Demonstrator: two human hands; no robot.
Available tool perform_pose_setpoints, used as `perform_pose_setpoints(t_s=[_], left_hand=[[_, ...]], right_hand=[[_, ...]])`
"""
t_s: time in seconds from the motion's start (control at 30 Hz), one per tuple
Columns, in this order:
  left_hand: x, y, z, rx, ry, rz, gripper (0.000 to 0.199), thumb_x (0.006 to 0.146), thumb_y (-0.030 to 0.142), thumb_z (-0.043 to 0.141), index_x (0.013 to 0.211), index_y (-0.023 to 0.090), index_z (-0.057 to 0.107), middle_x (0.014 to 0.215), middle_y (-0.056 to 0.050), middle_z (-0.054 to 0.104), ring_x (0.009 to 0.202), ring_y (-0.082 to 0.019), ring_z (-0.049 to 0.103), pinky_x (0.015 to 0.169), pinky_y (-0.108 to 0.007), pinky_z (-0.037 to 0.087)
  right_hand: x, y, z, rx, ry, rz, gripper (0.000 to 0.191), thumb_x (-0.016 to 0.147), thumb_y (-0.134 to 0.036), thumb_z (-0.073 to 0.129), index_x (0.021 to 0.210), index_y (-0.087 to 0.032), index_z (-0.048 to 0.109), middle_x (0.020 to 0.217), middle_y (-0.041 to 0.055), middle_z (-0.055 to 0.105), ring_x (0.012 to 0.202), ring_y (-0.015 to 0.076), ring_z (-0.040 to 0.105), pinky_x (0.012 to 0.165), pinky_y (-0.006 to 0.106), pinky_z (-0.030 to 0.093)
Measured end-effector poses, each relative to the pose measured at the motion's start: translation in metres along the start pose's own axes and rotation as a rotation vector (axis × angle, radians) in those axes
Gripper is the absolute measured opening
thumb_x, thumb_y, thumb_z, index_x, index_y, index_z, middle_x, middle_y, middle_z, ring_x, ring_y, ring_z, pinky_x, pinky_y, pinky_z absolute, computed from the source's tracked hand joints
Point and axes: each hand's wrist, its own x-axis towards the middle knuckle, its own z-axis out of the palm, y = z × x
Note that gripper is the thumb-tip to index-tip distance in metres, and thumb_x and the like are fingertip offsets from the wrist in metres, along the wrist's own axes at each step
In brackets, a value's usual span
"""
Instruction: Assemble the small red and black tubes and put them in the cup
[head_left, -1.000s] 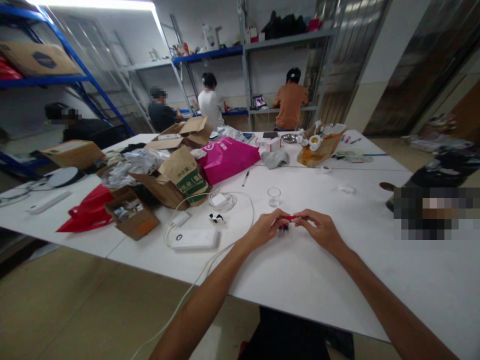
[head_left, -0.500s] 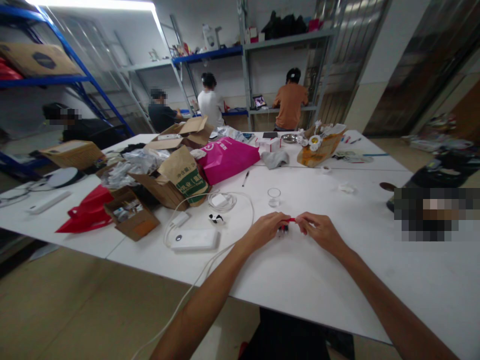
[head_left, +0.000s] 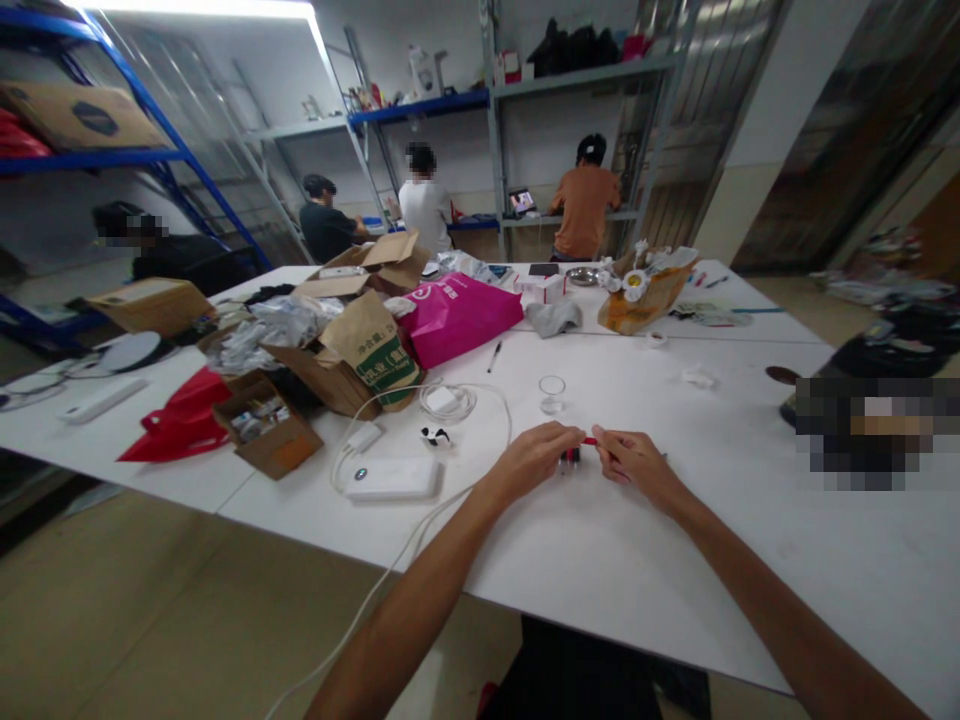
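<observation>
Both my hands meet above the white table and hold a slim red pen-like stick [head_left: 590, 441] between them. My left hand [head_left: 541, 452] has its fingers closed around the stick's left end. On the other end, my right hand [head_left: 636, 462] pinches with thumb and fingers, and a small greyish tip shows just beyond its knuckles. Below the fingers, partly covered by my left hand, sit several small dark objects with red parts [head_left: 571, 456]; their kind is too small to tell. A clear drinking glass [head_left: 552, 394] stands just behind my hands.
Left of my arms lie a white power bank [head_left: 394, 478], coiled white cable [head_left: 450, 402] and a black-and-white item [head_left: 435, 437]. Farther back are a magenta bag [head_left: 465, 318], a brown paper bag [head_left: 375, 350], and a small carton [head_left: 268, 430]. People sit along the far shelves.
My right hand has shifted slightly right, and a greyish tip now shows beyond it. The red stick stays between both hands. The whole view has moved slightly.
</observation>
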Motion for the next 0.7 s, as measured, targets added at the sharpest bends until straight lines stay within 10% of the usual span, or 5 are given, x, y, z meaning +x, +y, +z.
perform_pose_setpoints(t_s=[0.2, 0.43, 0.7], left_hand=[[0.002, 0.004, -0.001, -0.018, -0.009, 0.004, 0.041, 0.106, 0.005, 0.041, 0.136, 0.017, 0.066, 0.131, -0.014, 0.075, 0.121, -0.023, 0.071, 0.108, -0.04, 0.058], [0.006, 0.008, -0.005, -0.281, -0.004, -0.258, 0.032, 0.11, 0.022, 0.049, 0.135, 0.019, 0.069, 0.119, -0.011, 0.078, 0.105, -0.02, 0.074, 0.097, -0.031, 0.058], [0.011, 0.014, -0.011, -0.39, -0.026, -0.306, 0.034, 0.113, 0.034, 0.048, 0.119, 0.014, 0.075, 0.091, -0.008, 0.075, 0.08, -0.016, 0.066, 0.083, -0.027, 0.053]], right_hand=[[0.0, 0.004, 0.004, 0.146, -0.052, 0.083, 0.066, 0.093, -0.079, 0.06, 0.067, -0.025, 0.032, 0.053, -0.0085, 0.029, 0.045, 0.0065, 0.031, 0.049, 0.026, 0.028], [-0.002, -0.003, -0.018, -0.559, 0.093, -0.384, 0.049, 0.107, -0.061, 0.048, 0.085, -0.023, 0.067, 0.077, 0.0009, 0.068, 0.071, 0.0127, 0.061, 0.071, 0.027, 0.047], [-0.004, -0.002, -0.022, -0.64, 0.101, -0.538, 0.044, 0.11, -0.052, 0.047, 0.087, -0.023, 0.071, 0.08, 0.0009, 0.073, 0.069, 0.0118, 0.066, 0.074, 0.027, 0.05]])
